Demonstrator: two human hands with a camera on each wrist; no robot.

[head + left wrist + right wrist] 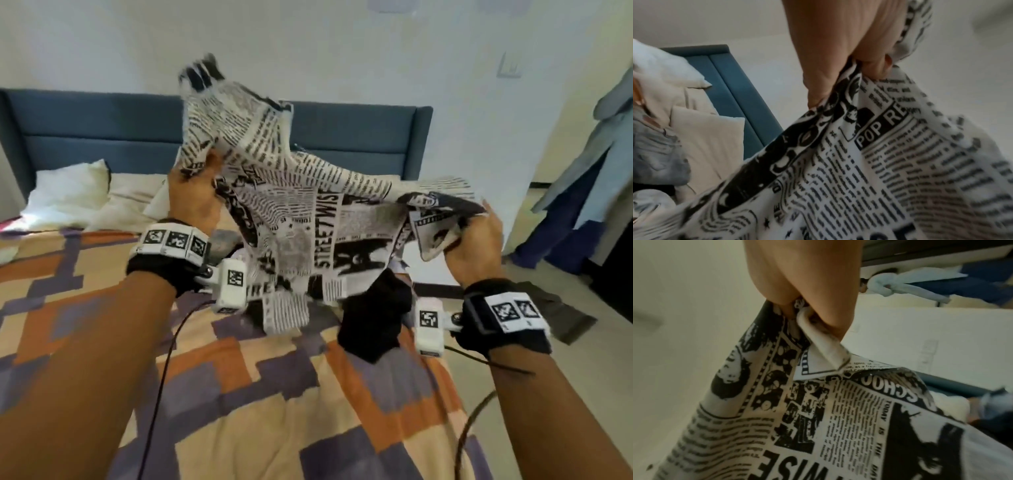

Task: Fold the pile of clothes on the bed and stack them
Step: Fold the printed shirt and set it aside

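Note:
A white newspaper-print shirt [301, 219] with black lettering hangs in the air above the bed, stretched between both hands. My left hand [197, 185] grips its upper left part, and that pinch shows up close in the left wrist view [865, 65]. My right hand [476, 236] pinches the shirt's right edge, fingers curled round the cloth [807, 309]. The shirt's lower part droops onto a pile of clothes, where a black garment [373, 318] lies under it on the patchwork bedspread [274, 411].
A blue headboard [102, 130] stands behind the bed with white and cream pillows [68, 195] at the left. A grey garment [655, 155] lies by the pillows. Clothes hang on a door [589, 171] at the right. Cables trail from both wrists across the bedspread.

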